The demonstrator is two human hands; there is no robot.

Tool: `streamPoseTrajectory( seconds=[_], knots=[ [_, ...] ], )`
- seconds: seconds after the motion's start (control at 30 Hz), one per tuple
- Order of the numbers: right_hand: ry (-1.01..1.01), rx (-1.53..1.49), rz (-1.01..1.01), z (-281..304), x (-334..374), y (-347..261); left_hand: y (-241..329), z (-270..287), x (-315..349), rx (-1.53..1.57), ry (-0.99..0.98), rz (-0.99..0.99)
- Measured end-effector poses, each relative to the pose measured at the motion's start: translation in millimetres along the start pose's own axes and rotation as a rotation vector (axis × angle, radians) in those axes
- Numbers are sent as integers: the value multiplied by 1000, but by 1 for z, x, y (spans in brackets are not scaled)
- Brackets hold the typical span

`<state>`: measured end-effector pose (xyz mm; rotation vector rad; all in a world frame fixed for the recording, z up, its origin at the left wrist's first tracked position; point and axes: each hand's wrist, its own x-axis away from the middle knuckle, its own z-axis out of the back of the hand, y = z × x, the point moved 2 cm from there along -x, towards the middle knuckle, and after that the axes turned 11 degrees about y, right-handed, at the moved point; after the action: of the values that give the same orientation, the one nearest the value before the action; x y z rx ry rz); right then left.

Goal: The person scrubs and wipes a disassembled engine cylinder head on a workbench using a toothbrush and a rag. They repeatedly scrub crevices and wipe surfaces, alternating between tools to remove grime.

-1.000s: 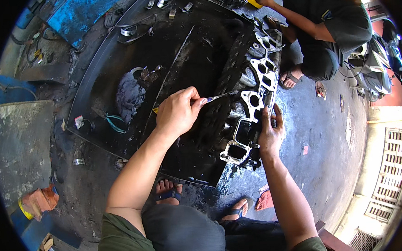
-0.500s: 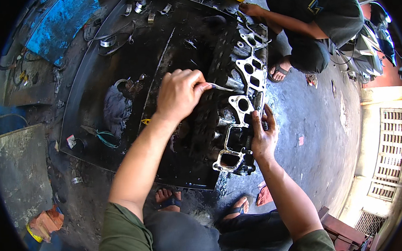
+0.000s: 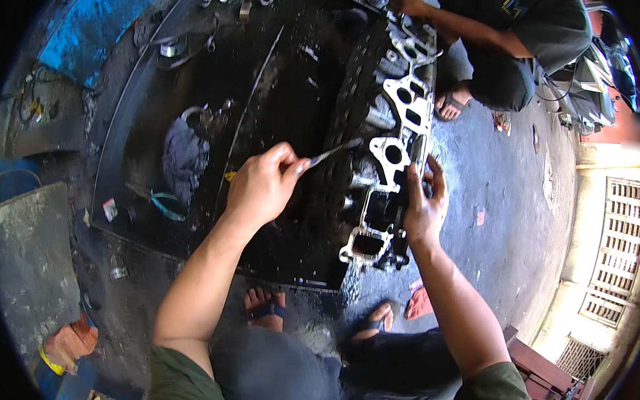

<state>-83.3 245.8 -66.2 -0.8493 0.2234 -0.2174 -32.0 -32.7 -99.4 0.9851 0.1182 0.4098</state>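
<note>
A long dark cylinder head (image 3: 366,116) lies across the black metal sheet, its pale flange faces (image 3: 389,155) ringing several ports. My left hand (image 3: 264,185) is closed around the end of a thin tool (image 3: 326,155) with a dark, narrow tip, perhaps a small brush. That tip hovers over or just touches the cylinder head's left side, beside a round port. Along the right edge of the cylinder head, my right hand (image 3: 426,204) grips it, thumb on top and fingers curled round the outer side.
Another person's hand (image 3: 407,8) rests by the far end of the cylinder head. On the black sheet (image 3: 265,255) lie a grey rag (image 3: 186,160), teal-handled pliers (image 3: 165,204) and several metal bearing shells. A red cloth (image 3: 418,304) is on the floor near my foot.
My left hand has drawn the tool back toward me and to the left, away from the ports. My right hand stays on the cylinder head's edge. The whole view has shifted slightly.
</note>
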Motion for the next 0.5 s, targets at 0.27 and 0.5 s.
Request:
streamPoseTrajectory(
  seconds=[0.27,0.5],
  knots=[
    [-34,-115,-28,-1,-2,-2,-89,6,27,-65,202,-22],
    [-27,-109,-41,-2,-3,-5,-138,-25,142,-398,-277,-238]
  ],
)
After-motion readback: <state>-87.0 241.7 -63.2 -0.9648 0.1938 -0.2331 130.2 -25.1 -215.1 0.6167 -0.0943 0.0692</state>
